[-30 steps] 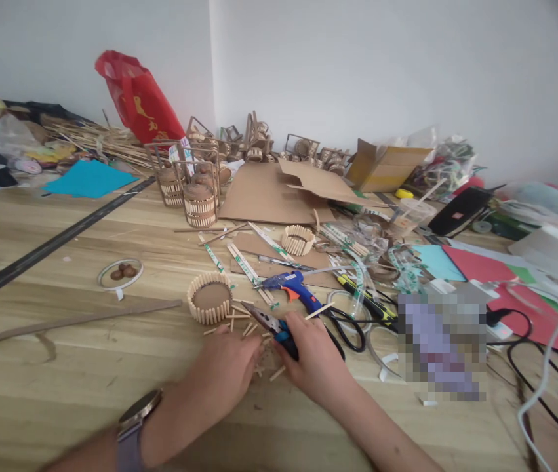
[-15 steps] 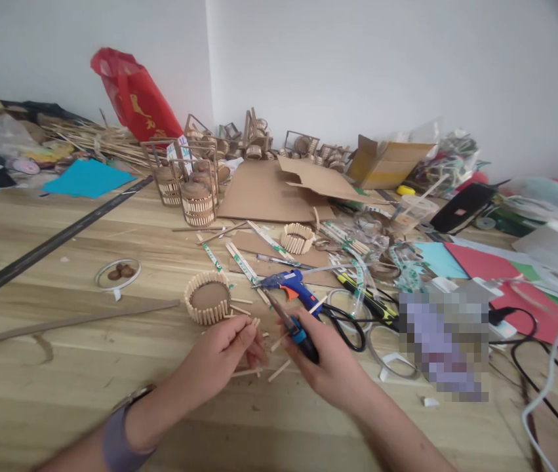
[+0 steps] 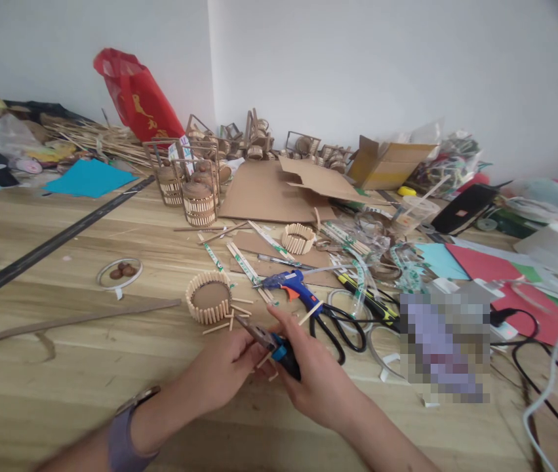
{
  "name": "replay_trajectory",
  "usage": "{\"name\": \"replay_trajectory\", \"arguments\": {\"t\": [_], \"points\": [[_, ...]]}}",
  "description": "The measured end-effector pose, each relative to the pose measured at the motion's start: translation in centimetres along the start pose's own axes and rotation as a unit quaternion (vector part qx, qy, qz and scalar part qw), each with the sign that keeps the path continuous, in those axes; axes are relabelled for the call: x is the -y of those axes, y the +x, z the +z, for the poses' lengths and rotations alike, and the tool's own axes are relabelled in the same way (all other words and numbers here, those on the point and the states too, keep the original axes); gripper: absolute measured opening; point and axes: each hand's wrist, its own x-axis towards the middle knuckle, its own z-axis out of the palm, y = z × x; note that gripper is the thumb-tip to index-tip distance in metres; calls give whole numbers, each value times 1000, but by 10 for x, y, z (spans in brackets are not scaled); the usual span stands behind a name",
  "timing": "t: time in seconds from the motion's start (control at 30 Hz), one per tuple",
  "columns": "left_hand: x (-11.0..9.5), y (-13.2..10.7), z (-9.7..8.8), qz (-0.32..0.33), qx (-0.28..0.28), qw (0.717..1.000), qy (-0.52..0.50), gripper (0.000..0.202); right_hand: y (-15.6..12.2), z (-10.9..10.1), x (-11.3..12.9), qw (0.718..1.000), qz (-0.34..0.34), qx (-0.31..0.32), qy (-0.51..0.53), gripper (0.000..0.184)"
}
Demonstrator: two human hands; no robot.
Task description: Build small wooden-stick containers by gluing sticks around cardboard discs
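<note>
Gripping blue-handled pliers (image 3: 271,342) in the right hand (image 3: 315,377), low over the table (image 3: 62,393), tips pointing left. Curling the left hand (image 3: 224,370) shut right at those tips; no telling whether holding anything. Just beyond: 1 stick basket (image 3: 208,298), glue gun (image 3: 291,285), scissors (image 3: 332,324).

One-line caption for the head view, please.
Right hand holds blue-handled pliers, left hand at their tip, beside a stick-ringed cup on a cluttered wooden table.
</note>
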Motion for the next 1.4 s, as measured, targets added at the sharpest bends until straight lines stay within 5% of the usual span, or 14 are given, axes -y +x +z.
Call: {"name": "replay_trajectory", "arguments": {"t": [0.13, 0.27, 0.4, 0.53, 0.63, 1.13, 1.3, 1.4], "points": [[-3, -2, 1, 24, 14, 1000, -9, 23, 1, 0, 2, 999, -32, 20, 29, 73], [-2, -4, 3, -26, 62, 992, -110, 17, 0, 0, 0, 997, -54, 34, 34, 73], [3, -2, 3, -50, 72, 977, -197, 28, 0, 1, -4, 995, -89, -38, 7, 69], [7, 2, 3, -70, 0, 958, -279, 45, -1, 5, -4, 983, -97, -149, -39, 60], [7, 2, 5, -105, -51, 940, -322, 47, -1, 13, -3, 980, -87, -166, -63, 65], [6, -1, 14, -110, -82, 944, -300, 36, 2, 21, -2, 988, -51, -133, -54, 71], [1, 2, -4, -66, -31, 961, -267, 44, 1, -5, 8, 998, 12, -51, 28, 22], [-3, 1, -16, -58, -27, 971, -230, 45, 0, -26, 11, 995, 81, 17, 50, 18]]}}
